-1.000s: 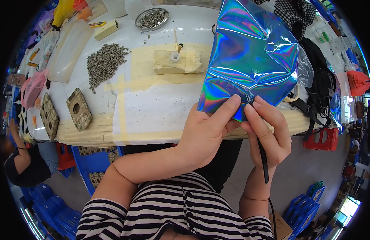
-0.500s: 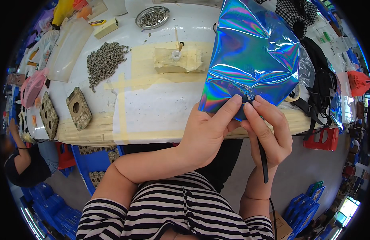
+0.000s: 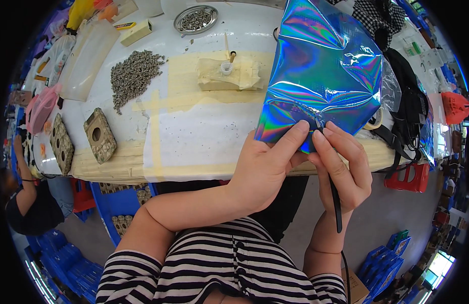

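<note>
A shiny blue holographic pouch or sheet [image 3: 325, 66], creased and gathered toward its lower edge, stands up over the right part of the table. My left hand [image 3: 267, 159] is closed on its lower corner, thumb on top. My right hand [image 3: 346, 167] pinches a slim black tool [image 3: 336, 205], whose long end hangs below the palm. Its narrow tip sits at the pouch's gathered lower edge, between my two thumbs. The fingers partly hide the tip, so I cannot tell its exact kind or whether it grips anything.
On the table lie a heap of small metal parts [image 3: 135, 78], a round metal dish [image 3: 195, 20], a taped block [image 3: 228, 73] with a small white cup, and two camouflage-patterned plates [image 3: 99, 136]. Black straps [image 3: 404, 101] lie at right. A person [image 3: 34, 202] is at far left.
My head view has shifted slightly. Both hands keep their hold, and the pouch's creases and reflections have changed a little around the tool's tip.
</note>
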Demonstrator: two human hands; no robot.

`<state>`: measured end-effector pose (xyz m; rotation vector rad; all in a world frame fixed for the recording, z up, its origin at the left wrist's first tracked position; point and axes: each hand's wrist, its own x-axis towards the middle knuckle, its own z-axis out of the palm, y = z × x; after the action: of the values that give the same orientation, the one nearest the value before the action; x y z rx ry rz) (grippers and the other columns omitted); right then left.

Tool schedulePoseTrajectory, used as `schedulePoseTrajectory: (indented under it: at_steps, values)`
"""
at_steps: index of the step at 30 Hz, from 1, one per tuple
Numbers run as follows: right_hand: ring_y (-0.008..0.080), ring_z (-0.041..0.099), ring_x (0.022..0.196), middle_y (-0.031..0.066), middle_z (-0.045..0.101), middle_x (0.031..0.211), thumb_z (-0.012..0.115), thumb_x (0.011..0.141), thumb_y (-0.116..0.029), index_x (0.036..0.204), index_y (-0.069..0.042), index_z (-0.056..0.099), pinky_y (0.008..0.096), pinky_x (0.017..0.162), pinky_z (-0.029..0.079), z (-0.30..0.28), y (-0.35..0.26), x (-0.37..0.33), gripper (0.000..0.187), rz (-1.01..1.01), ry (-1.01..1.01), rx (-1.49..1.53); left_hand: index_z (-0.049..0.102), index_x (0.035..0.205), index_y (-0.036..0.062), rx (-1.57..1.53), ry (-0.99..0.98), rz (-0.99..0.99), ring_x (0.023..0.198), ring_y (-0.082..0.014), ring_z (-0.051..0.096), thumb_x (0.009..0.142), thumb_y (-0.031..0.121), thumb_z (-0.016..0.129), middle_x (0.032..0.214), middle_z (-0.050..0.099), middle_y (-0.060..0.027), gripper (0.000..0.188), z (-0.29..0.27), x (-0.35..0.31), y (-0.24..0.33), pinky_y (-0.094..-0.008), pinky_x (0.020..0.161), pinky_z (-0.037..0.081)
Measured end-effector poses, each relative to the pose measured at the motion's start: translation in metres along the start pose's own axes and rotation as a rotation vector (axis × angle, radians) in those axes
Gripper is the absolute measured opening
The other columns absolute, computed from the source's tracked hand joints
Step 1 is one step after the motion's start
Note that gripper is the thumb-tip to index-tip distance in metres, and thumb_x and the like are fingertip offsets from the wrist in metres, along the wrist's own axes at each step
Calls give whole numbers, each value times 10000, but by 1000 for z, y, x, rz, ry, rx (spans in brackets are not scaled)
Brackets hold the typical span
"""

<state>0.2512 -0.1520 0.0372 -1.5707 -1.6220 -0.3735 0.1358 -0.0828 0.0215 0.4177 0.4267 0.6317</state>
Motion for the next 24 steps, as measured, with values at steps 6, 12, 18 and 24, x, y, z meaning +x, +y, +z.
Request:
schedulePoseTrajectory:
  at_steps: [6, 12, 18, 24]
  values:
    - [247, 672, 874, 66, 644, 892, 767, 668, -89, 975, -80, 734, 325, 720, 572, 1, -1, 0, 309, -4, 0, -17, 569, 1153, 53, 0, -5, 6, 962, -105, 598, 967, 154, 539, 1084, 627, -36, 214, -1, -1, 0, -252, 800, 517]
    - [286, 654, 947, 114, 652, 963, 753, 676, -42, 990, -28, 720, 363, 819, 538, -1, -2, -2, 316, 28, -58, 24, 584, 1138, 48, -13, -15, 13, 959, -106, 601, 968, 151, 536, 1080, 630, -39, 204, -1, -1, 0, -252, 797, 520]
    - [245, 671, 870, 64, 641, 889, 768, 670, -96, 968, -77, 735, 324, 712, 575, 2, 2, -1, 301, -18, -10, -19, 593, 1136, 51, -17, -24, 4, 962, -102, 600, 965, 150, 543, 1079, 631, -38, 204, -4, 1, -1, -256, 796, 521]
    - [246, 672, 871, 59, 644, 893, 769, 671, -93, 962, -83, 737, 319, 717, 573, 1, 0, 0, 293, -9, -9, -19, 567, 1154, 49, -2, 35, 5, 927, -130, 619, 989, 130, 478, 1061, 638, -55, 204, 2, 1, -1, -293, 806, 515]
